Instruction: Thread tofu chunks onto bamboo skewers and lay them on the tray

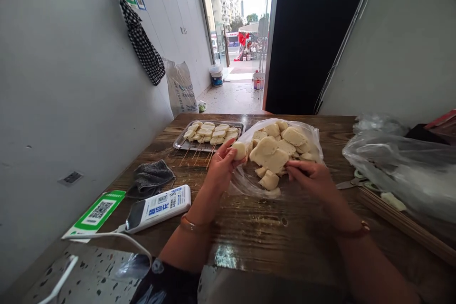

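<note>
One pale, rounded tofu chunk between left-hand fingers.

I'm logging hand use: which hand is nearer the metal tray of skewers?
Left. The left hand, holding a pale piece, sits just right of the tray; the right hand rests farther right on the plastic bag.

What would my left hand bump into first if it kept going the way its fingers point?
Probably the heap of pale pieces on the plastic bag: the left hand, holding one piece, points up-right toward it. Depth is unclear.
</note>
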A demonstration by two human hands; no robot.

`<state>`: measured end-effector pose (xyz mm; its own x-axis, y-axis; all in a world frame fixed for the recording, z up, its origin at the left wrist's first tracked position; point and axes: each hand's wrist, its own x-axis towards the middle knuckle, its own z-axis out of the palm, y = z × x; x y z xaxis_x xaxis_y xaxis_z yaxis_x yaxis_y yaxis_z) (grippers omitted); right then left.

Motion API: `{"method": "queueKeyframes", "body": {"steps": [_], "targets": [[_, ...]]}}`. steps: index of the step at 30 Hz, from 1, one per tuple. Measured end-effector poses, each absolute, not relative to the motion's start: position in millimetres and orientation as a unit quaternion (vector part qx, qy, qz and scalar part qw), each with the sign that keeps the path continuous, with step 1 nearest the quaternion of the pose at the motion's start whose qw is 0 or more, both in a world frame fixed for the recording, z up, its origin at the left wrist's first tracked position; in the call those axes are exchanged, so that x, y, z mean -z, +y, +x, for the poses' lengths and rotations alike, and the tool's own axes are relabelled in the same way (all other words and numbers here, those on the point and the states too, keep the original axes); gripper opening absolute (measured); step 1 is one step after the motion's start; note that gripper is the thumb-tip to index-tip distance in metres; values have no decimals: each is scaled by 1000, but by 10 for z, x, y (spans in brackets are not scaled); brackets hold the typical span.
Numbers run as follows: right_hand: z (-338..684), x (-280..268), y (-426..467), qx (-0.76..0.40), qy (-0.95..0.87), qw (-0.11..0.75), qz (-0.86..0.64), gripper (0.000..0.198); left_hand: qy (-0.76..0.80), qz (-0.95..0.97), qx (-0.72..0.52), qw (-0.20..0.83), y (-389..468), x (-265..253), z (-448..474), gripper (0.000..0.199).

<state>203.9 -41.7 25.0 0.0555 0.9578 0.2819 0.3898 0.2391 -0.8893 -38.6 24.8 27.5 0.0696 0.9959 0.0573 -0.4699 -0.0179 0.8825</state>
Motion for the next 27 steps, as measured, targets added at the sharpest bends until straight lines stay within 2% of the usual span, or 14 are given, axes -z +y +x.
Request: {"method": "queueKeyframes", "body": {"steps": [3,7,11,16,21,27], "targets": [[2119,-310,-430,-276,-518,589,-556,28,370,513,-557,539,199,-267,-347,45],[2225,-348,-411,-273,-423,701,-505,21,432,691,-452,362,139,-259,-293,31],[2273,-336,-379,-295,-392,723,-486,22,423,821,-327,200,121,-233,-250,31],[2251,-333,-362,-322,-385,729,-466,20,412,881,-221,77,133,-174,-224,29],[2249,-401,-363,-309,-379,739,-464,21,435,862,-259,33,204,-119,-252,33],[2316,-446,-367,-299,-353,765,-449,24,435,820,-353,118,238,-103,-237,24]]}}
